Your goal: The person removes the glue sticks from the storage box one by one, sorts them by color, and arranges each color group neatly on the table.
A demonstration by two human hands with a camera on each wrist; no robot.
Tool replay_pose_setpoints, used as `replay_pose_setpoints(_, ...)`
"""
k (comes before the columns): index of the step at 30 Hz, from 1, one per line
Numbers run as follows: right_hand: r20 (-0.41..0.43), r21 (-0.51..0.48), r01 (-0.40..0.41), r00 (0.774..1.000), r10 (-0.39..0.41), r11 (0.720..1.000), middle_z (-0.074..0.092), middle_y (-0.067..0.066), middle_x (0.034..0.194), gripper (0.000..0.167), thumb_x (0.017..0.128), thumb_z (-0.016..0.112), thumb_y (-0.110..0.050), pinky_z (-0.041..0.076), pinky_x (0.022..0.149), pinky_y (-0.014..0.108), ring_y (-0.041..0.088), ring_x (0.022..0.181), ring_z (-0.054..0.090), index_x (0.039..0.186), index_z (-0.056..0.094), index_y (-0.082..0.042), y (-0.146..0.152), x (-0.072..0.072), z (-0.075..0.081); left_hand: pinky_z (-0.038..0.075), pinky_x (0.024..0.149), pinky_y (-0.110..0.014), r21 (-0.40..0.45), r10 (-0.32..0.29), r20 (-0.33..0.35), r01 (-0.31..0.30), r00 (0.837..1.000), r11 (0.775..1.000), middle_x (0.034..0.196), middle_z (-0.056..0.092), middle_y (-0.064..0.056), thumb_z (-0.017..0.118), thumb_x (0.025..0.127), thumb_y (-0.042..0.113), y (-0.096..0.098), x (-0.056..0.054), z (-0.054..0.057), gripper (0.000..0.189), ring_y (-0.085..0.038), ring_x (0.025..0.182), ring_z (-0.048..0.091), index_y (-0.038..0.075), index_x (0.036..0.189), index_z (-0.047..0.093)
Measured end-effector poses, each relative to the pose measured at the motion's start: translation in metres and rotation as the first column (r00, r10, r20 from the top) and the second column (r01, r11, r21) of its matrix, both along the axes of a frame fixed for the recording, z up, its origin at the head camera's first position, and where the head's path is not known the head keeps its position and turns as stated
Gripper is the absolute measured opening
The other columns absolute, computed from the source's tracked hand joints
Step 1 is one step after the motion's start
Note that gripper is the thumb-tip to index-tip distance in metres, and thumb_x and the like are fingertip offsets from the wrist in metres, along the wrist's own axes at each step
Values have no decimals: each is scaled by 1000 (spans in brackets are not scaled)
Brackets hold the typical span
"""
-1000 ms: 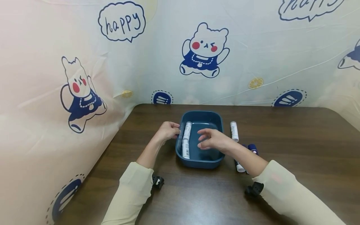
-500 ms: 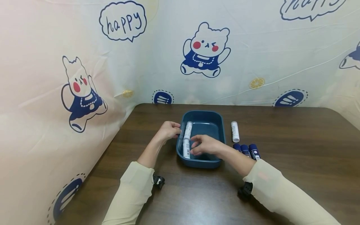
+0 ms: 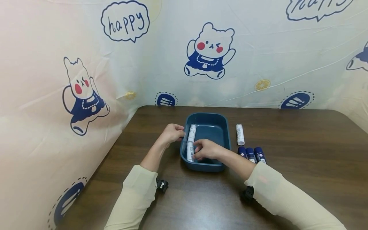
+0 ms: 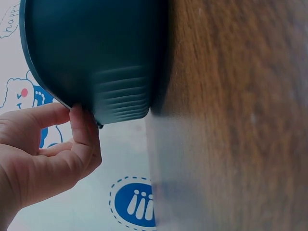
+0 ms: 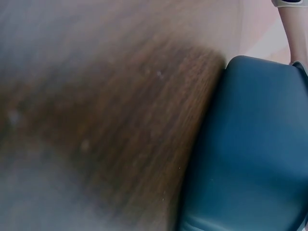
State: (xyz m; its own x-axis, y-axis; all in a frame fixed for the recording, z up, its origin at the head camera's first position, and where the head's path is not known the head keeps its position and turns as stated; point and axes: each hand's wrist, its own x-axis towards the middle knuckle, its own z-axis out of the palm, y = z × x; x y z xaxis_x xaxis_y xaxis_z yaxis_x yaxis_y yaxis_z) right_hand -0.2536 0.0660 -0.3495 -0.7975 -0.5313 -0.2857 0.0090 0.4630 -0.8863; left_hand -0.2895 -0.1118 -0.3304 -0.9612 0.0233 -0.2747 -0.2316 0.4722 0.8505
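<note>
A dark blue rectangular bin [image 3: 204,167] stands on the table. My left hand [image 3: 172,133] pinches its left rim between thumb and fingers, as the left wrist view shows. Inside, two white tubes that look like glue sticks lie end to end along the left wall: a far tube [image 3: 191,132] and a near tube [image 3: 190,151]. Reaching into the bin from the right, my right hand [image 3: 207,149] has its bent fingertips at the near tube's right side. Whether they pinch it or only touch it cannot be made out. The right wrist view leaves that hand out.
Right of the bin, another white tube [image 3: 240,134] lies on the brown table [image 3: 302,143]. Nearer, several navy-capped tubes [image 3: 251,154] lie side by side, partly hidden behind my right sleeve [image 3: 276,188]. A printed cloth [image 3: 172,48] hangs behind the table.
My right hand has moved left and slightly nearer inside the bin, from over its middle to the near tube. The left hand stays at the rim. The navy-capped tubes are less covered.
</note>
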Motion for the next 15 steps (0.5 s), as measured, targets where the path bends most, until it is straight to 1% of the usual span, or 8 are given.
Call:
replay_pose_setpoints(6,-10,60,-12,1000,13,998,55,12,98,63,79,68,-7,51,73,29,17,77,61,133,38,7,-2,0,1,47,89,-39,-6,-5,-13,5,1000,1000,113,55,-17,56,90,8,0,0,-1,30,-29,92,59,0,119,56)
replay_pose_setpoints(11,-43,111,-15,999,20,994,57,10,95,64,78,69,-8,50,71,27,16,74,60,133,39,7,-4,1,0,47,88,-39,-4,-2,-12,1,1000,1000,114,55,-17,56,90,7,1,0,-1,30,-29,94,58,-1,119,56)
replay_pose_setpoints(15,-77,160,2,997,10,987,58,8,89,65,78,70,-10,48,69,25,15,71,60,132,39,8,-8,0,-1,47,88,-38,6,1,-13,-1,1000,1000,114,55,-17,56,90,6,1,0,-1,30,-29,96,58,-1,119,55)
